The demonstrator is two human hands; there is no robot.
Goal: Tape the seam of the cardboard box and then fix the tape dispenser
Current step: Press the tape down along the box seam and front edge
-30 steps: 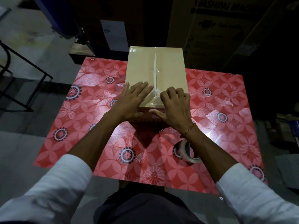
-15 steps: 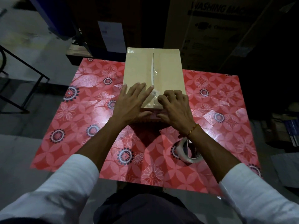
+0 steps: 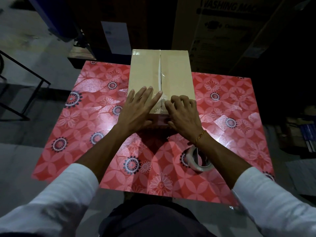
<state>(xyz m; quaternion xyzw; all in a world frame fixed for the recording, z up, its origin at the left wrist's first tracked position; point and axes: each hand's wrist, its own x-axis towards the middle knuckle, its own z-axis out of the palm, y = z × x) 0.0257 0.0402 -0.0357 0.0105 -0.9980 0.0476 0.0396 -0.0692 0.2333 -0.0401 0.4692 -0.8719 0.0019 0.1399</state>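
From the head camera, a cardboard box (image 3: 145, 72) is standing at the far middle of a table (image 3: 85, 134) that is wearing a red cover with flower patterns. The seam (image 3: 160, 69) of the box is running from far to near along the top, and in its far part the two flaps are standing a little apart. Clear tape (image 3: 163, 100) is lying over the near part of the seam and is shining in the light. The left hand (image 3: 138, 110) is lying flat and open on the left flap, its fingers spread and pointing toward the seam, and it is holding nothing. The right hand (image 3: 183, 115) is resting on the near right corner of the top with its fingers curled down onto the tape beside the seam; I cannot tell if it is pinching the tape or only pressing it. A gold bracelet (image 3: 200, 136) is sitting on the right wrist. A tape roll (image 3: 199, 159) is lying on the table near the person, under the right forearm, and is partly hidden by it. Both arms are wearing white sleeves (image 3: 68, 190). Behind the table, in the dark, a big carton (image 3: 227, 28) with printed letters is standing.
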